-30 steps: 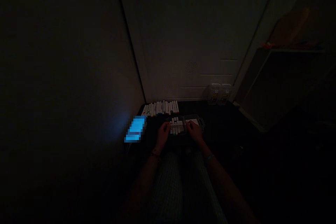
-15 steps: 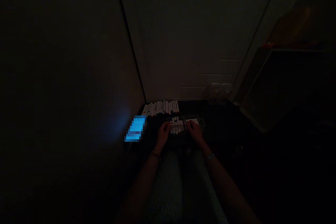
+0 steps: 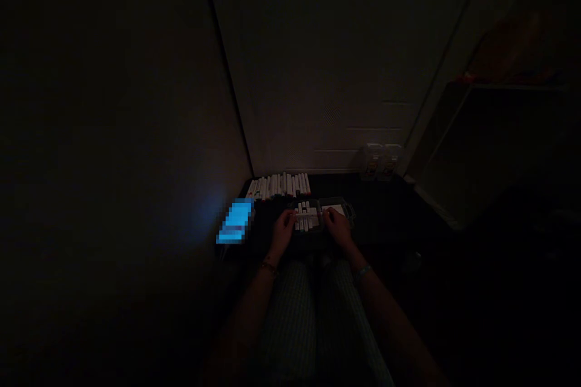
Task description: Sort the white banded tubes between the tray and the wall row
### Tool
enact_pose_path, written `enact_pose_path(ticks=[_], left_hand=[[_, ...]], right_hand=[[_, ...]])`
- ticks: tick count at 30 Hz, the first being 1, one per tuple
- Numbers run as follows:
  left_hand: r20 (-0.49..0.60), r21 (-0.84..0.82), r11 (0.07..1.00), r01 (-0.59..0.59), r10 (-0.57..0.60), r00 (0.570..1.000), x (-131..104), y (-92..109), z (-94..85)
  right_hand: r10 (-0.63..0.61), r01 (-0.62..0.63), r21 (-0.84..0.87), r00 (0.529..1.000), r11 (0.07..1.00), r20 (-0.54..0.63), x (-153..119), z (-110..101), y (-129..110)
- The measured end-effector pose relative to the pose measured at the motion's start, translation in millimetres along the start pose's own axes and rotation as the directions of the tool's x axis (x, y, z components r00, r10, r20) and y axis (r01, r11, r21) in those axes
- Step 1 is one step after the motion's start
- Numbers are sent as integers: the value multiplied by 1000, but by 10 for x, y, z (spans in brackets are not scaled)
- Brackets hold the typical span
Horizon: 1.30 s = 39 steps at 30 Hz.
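Observation:
Between my two hands lies a thin white marker [image 3: 308,214], held level above an open clear plastic case [image 3: 347,204]. My left hand [image 3: 284,227] pinches its left end and my right hand [image 3: 336,227] pinches the right end. Below it, several white markers [image 3: 305,225] lie in the left half of the case. A white card or paper [image 3: 333,210] shows in the right half, partly covered by my right hand. The dim light hides finer detail.
A row of several white markers [image 3: 279,186] lies at the back left of the dark table [image 3: 385,211]. A glowing phone-like screen [image 3: 235,222] leans at the left edge. Two clear plastic containers [image 3: 381,162] stand by the wall at the back right.
Both hands keep nearly the same place and grip on the marker. The picture has only slightly shifted and changed in brightness.

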<state>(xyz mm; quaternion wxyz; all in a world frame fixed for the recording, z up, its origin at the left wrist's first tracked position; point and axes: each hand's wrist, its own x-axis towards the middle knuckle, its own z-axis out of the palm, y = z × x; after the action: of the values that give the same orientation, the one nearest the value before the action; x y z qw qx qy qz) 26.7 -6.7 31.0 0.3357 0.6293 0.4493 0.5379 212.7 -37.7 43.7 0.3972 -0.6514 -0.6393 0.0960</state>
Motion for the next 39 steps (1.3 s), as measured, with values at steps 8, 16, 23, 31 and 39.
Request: enact_pose_path(ticks=[8, 16, 23, 31, 39], left_hand=[[-2, 10, 1000, -8, 8, 1000, -4, 6, 2], [-6, 4, 1000, 13, -13, 1000, -1, 10, 5], [15, -3, 1000, -6, 7, 1000, -10, 14, -8], [4, 0, 1000, 0, 0, 1000, 1, -19, 5], [19, -5, 1000, 5, -5, 1000, 10, -44, 5]], right_hand=[[13, -13, -4, 1000, 1000, 11, 4, 13, 13], [8, -8, -24, 1000, 1000, 13, 6, 9, 12], [11, -11, -21, 1000, 1000, 20, 4, -3, -2], [-8, 8, -22, 1000, 1000, -2, -2, 6, 8], [-5, 4, -15, 1000, 1000, -11, 10, 28, 24]])
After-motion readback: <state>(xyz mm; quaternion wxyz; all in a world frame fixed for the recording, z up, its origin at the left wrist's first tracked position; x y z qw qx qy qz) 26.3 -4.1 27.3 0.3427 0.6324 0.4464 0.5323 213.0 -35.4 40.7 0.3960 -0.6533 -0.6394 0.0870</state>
